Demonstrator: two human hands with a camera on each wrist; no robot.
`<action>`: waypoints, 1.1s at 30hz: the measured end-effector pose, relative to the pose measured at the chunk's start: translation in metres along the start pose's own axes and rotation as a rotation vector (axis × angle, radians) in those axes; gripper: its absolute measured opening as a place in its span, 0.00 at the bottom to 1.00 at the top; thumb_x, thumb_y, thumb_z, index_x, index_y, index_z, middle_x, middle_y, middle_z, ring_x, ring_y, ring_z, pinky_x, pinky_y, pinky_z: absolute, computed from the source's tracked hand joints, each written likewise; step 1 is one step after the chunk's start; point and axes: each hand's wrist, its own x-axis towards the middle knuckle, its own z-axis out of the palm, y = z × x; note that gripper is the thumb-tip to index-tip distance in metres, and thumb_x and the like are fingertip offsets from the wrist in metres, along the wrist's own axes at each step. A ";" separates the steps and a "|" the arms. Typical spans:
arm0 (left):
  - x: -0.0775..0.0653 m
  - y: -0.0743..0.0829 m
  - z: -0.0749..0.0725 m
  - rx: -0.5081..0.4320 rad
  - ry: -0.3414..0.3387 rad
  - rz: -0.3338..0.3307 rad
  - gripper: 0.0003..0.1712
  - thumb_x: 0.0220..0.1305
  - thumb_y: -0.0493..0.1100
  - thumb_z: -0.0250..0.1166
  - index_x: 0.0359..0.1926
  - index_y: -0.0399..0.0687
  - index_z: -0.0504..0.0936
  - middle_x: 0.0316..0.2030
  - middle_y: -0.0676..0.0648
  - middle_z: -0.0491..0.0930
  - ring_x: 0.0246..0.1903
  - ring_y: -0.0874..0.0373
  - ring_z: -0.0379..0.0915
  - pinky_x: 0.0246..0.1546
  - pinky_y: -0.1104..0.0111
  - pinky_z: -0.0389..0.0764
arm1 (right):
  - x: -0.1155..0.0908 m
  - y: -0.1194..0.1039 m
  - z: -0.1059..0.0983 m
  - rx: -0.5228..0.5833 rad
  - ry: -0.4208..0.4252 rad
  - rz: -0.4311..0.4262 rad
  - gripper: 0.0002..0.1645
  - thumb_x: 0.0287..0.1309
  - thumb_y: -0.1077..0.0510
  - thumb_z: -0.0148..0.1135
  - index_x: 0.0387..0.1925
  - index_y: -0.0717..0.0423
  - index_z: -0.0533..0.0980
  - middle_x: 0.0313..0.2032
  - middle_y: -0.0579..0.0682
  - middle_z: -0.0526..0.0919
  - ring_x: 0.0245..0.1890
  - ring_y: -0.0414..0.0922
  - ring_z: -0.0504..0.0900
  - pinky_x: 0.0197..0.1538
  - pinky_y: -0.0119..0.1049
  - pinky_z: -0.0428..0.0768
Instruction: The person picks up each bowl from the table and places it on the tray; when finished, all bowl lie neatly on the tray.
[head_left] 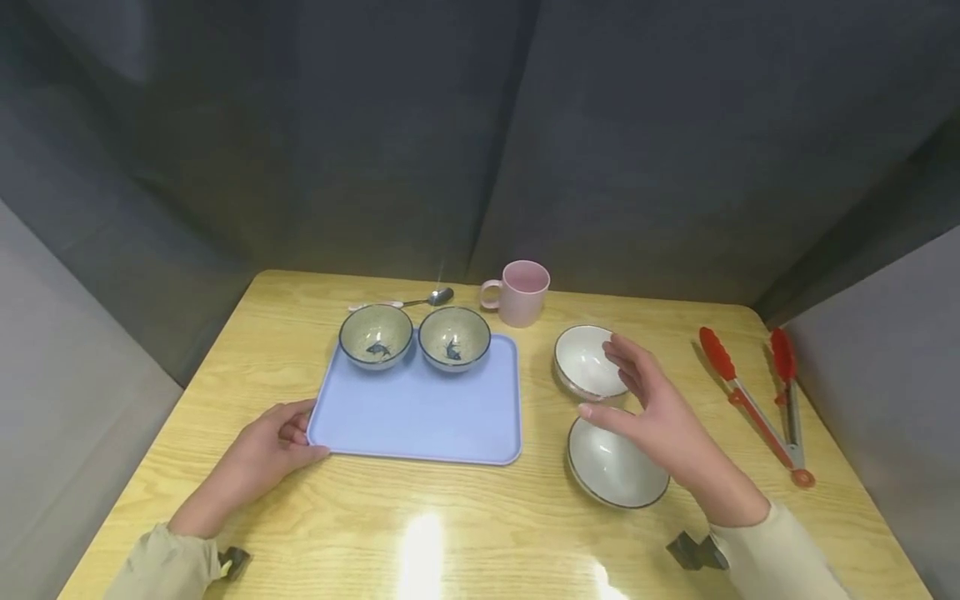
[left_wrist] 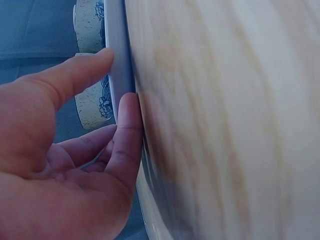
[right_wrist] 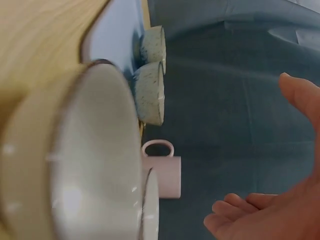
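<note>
My left hand (head_left: 262, 454) holds the near left corner of a blue tray (head_left: 420, 425), thumb along the front edge and fingers against the left side. In the left wrist view, the fingertips (left_wrist: 131, 102) are right at the rim of the tray (left_wrist: 118, 55), low beside the tabletop. Two speckled bowls with a blue fish inside, a left one (head_left: 375, 337) and a right one (head_left: 454, 340), stand along the tray's far side. Over two white dark-rimmed bowls, the far one (head_left: 585, 358) and the near one (head_left: 611, 467), hovers my right hand (head_left: 663, 417), thumb and fingers spread apart, holding nothing.
Behind the tray are a spoon (head_left: 427, 298) and a pink mug (head_left: 523, 293). Red-tipped tongs (head_left: 757, 417) lie spread at the right side of the wooden table (head_left: 360, 525). Dark curtains (head_left: 390, 150) hang along the back, with light panels at both sides.
</note>
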 end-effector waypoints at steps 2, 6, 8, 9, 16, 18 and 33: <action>0.001 0.001 0.000 0.000 -0.001 0.004 0.49 0.67 0.46 0.83 0.80 0.31 0.71 0.55 0.40 0.82 0.50 0.53 0.80 0.42 0.73 0.83 | -0.010 0.007 -0.003 -0.023 0.015 0.012 0.67 0.68 0.52 0.80 0.92 0.51 0.45 0.89 0.60 0.56 0.89 0.65 0.55 0.87 0.63 0.57; 0.002 0.001 0.000 0.001 -0.003 0.007 0.49 0.67 0.47 0.83 0.80 0.31 0.71 0.55 0.40 0.82 0.50 0.53 0.80 0.42 0.73 0.83 | -0.025 0.019 -0.005 -0.034 0.042 0.040 0.69 0.68 0.51 0.81 0.92 0.52 0.43 0.89 0.60 0.54 0.90 0.66 0.52 0.87 0.30 0.59; 0.002 0.000 0.000 0.001 -0.004 0.006 0.49 0.67 0.47 0.83 0.81 0.31 0.71 0.55 0.40 0.82 0.51 0.53 0.80 0.42 0.73 0.83 | -0.031 0.026 -0.005 -0.031 0.052 0.060 0.70 0.68 0.50 0.81 0.92 0.52 0.42 0.90 0.60 0.53 0.90 0.67 0.51 0.79 0.13 0.59; 0.001 0.000 0.000 0.000 -0.004 0.005 0.49 0.67 0.47 0.83 0.81 0.31 0.71 0.55 0.40 0.82 0.51 0.53 0.81 0.42 0.73 0.83 | -0.033 0.029 -0.004 -0.023 0.057 0.068 0.70 0.68 0.51 0.81 0.92 0.52 0.41 0.90 0.61 0.52 0.90 0.68 0.50 0.74 0.07 0.58; 0.001 0.002 0.002 -0.008 -0.003 -0.011 0.48 0.68 0.45 0.82 0.80 0.31 0.71 0.55 0.40 0.81 0.50 0.53 0.80 0.42 0.73 0.83 | -0.044 0.048 0.000 0.003 0.099 0.106 0.72 0.66 0.54 0.82 0.92 0.54 0.41 0.89 0.64 0.50 0.89 0.71 0.49 0.68 0.03 0.55; 0.001 0.001 0.002 -0.008 -0.002 -0.014 0.48 0.68 0.45 0.82 0.80 0.32 0.71 0.55 0.40 0.81 0.50 0.53 0.80 0.42 0.73 0.83 | -0.047 0.053 0.001 -0.003 0.111 0.104 0.73 0.64 0.55 0.83 0.92 0.54 0.41 0.89 0.64 0.51 0.89 0.71 0.49 0.68 0.03 0.55; 0.001 0.001 0.002 -0.009 -0.007 -0.010 0.47 0.68 0.44 0.82 0.80 0.32 0.72 0.54 0.41 0.81 0.49 0.53 0.80 0.42 0.74 0.82 | -0.059 0.067 0.015 -0.045 0.143 0.167 0.80 0.55 0.54 0.90 0.92 0.53 0.41 0.89 0.62 0.52 0.86 0.73 0.56 0.63 0.08 0.62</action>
